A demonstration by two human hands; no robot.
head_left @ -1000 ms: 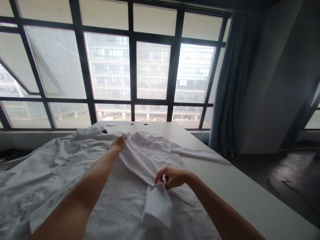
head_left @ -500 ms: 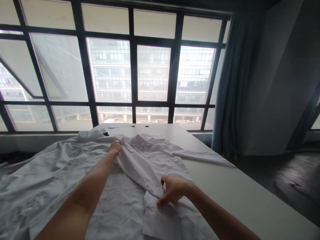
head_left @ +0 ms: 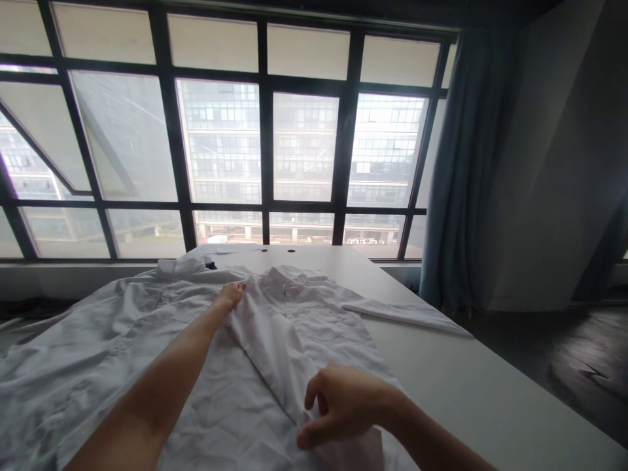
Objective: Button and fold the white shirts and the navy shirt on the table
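A white long-sleeved shirt [head_left: 275, 320] lies spread on the table, its collar toward the window. At its left shoulder side, my left hand [head_left: 232, 294] is closed, pinching the fabric where a sleeve begins. That sleeve [head_left: 267, 347] runs down across the shirt front toward me. My right hand [head_left: 343, 402] rests over the lower sleeve near the cuff, thumb and index finger apart and curved; its other fingers are partly hidden. The shirt's other sleeve [head_left: 412, 313] stretches out to the right along the table.
More white garments [head_left: 98, 327] lie crumpled on the left. The white table [head_left: 471, 392] extends right and back, with two dark round holes near its far end. Beyond stand large black-framed windows [head_left: 304, 150] and a blue-grey curtain [head_left: 456, 170].
My right hand has moved down toward me, and the lower sleeve and cuff have shifted with it. My left hand keeps its hold at the shoulder. The view has shifted slightly.
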